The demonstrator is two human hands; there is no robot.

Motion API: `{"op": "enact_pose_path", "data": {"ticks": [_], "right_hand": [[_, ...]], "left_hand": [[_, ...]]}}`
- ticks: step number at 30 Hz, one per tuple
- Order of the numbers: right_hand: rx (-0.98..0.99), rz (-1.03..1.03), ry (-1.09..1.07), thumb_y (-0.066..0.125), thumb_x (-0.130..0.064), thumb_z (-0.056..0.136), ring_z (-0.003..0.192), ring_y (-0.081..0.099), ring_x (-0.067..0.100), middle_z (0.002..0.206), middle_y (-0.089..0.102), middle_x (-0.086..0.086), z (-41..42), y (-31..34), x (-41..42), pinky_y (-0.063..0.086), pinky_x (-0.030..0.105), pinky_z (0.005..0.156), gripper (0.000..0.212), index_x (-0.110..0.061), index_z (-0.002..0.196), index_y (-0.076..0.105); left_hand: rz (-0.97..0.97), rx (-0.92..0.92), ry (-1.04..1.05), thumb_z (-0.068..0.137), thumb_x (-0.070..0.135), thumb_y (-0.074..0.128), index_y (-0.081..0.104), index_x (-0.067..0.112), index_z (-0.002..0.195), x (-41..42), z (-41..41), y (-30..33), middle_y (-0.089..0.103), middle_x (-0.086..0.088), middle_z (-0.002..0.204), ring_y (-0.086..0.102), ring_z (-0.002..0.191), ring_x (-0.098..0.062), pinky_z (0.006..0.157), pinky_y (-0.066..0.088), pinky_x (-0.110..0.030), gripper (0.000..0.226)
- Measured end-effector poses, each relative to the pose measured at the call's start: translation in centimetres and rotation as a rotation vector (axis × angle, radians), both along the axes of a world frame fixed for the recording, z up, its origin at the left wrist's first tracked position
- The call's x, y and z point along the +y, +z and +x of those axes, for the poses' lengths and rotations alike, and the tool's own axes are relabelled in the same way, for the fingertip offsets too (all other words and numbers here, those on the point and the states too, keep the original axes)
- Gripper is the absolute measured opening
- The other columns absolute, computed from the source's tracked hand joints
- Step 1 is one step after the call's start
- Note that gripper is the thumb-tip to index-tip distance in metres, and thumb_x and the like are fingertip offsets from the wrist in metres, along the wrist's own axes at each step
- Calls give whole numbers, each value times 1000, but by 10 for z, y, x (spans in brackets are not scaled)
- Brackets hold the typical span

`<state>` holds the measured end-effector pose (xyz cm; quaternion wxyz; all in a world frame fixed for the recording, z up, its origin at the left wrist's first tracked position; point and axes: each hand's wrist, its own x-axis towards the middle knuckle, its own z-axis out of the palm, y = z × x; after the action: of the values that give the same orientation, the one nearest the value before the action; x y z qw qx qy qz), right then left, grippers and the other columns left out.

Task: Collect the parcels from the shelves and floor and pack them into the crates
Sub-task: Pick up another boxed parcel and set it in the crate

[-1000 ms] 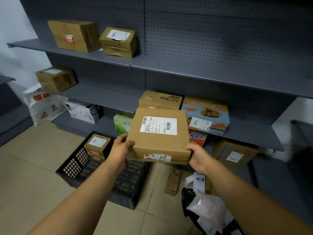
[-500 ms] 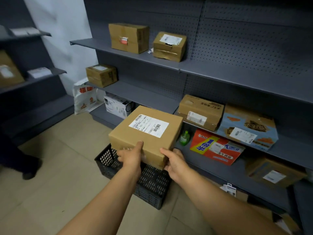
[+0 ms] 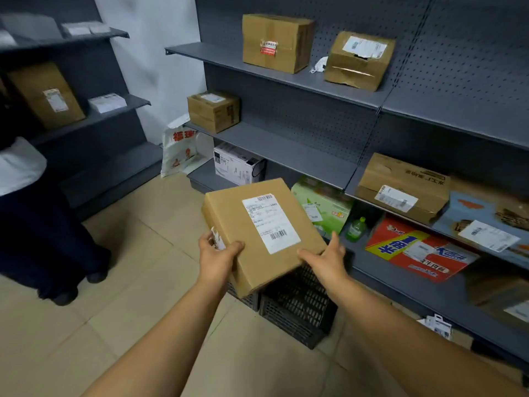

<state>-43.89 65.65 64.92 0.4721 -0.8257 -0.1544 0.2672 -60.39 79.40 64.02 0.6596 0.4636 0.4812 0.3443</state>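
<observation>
Parcel [image 3: 259, 233], a flat brown box, hangs tilted above the black crate [image 3: 297, 310] at 6 o'clock, pinched by 2 hands: left hand [image 3: 216, 255] curled on its near-left edge, right hand [image 3: 326, 260] cupping the near-right corner. Level it, lower flat into the crate, then release.

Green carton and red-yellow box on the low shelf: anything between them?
Head view: a small green bottle stands between the green carton and the red-yellow box.
</observation>
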Motion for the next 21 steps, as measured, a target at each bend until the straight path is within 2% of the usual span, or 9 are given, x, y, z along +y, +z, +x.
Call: {"op": "enact_pose_path", "data": {"ticks": [3,7,11,12,14,16,19,21], "right_hand": [[-90,-138,91,74,-33,76,140,19,30,155,10,7,24,-4,12,25,44,109,102,-23,151,6],[5,-156,170,73,-29,78,132,36,29,151,25,7,40,-16,37,36,39,102,100,-25,151,5],[12,-142,238,75,-23,78,125,44,25,143,39,8,53,-33,69,38,39,105,99,-19,151,8],[-11,-144,254,75,-23,77,125,44,24,142,39,8,60,-36,79,37,39,106,97,-20,150,11],[-56,-174,287,74,-27,78,125,42,24,141,35,7,74,-38,99,37,35,105,97,-24,150,9],[-87,-220,314,72,-32,79,127,38,25,142,31,9,94,-43,123,35,33,102,99,-24,151,4],[-136,-305,377,70,-33,79,131,32,26,143,24,10,112,-48,149,32,30,103,104,-20,151,-4],[-146,-339,387,70,-33,77,131,29,25,142,22,9,125,-54,168,31,28,103,107,-20,150,-7]], "left_hand": [[49,55,-92,76,11,73,36,26,126,25,-4,-5,48,18,104,59,93,-12,73,49,-33,64],[70,76,-166,76,12,72,40,26,123,54,9,-14,49,21,105,60,93,-10,71,49,-31,59],[98,117,-198,79,15,70,41,25,130,89,32,-23,52,17,103,62,88,-11,66,49,-27,59],[108,126,-198,81,17,69,41,25,132,100,41,-25,52,12,109,62,92,-13,69,50,-29,59],[142,194,-206,84,21,66,41,27,135,125,58,-27,43,2,123,56,104,-19,86,51,-39,57],[159,259,-254,87,26,62,41,28,139,154,80,-31,41,-5,129,51,112,-23,99,45,-46,55],[200,355,-348,91,23,56,37,31,142,181,99,-35,47,-8,134,47,120,-28,105,39,-49,56],[246,431,-371,87,20,60,37,31,141,200,114,-39,53,-6,129,47,120,-29,105,38,-46,60]]}}
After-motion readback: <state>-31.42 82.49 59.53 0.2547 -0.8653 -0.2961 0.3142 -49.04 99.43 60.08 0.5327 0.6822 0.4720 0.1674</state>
